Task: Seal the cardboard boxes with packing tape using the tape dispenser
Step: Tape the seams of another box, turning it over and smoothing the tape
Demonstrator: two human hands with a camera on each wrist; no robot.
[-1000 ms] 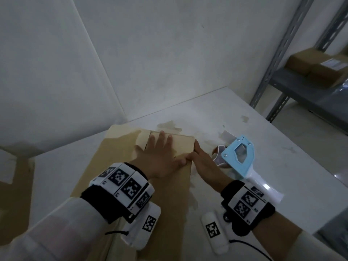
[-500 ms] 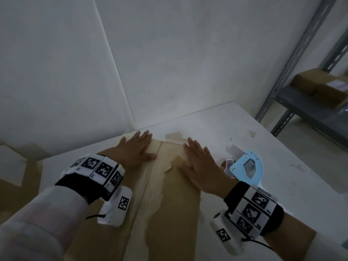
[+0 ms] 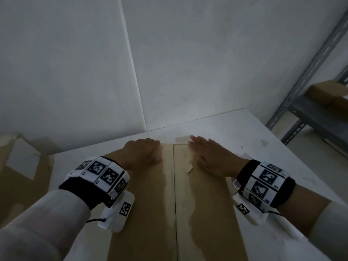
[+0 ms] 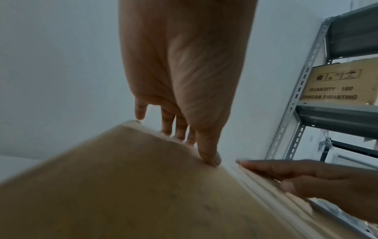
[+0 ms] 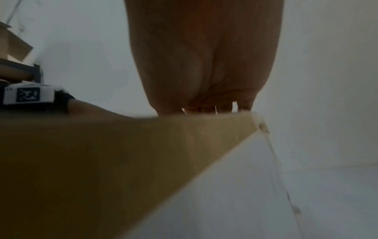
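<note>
Cardboard box [image 3: 175, 213] lies on the white table [image 3: 235, 129], flaps meeting at the centre seam. Left hand [image 3: 140, 154] and right hand [image 3: 211, 157] press flat, fingers straight, holding nothing. Once released, the flaps may spring up. Half a second ago the blue tape dispenser showed; now it is hidden.

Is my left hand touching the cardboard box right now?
Touching. In the left wrist view, the left hand has its thumb tip pressed onto the cardboard box top, its fingers reaching the far edge.
</note>
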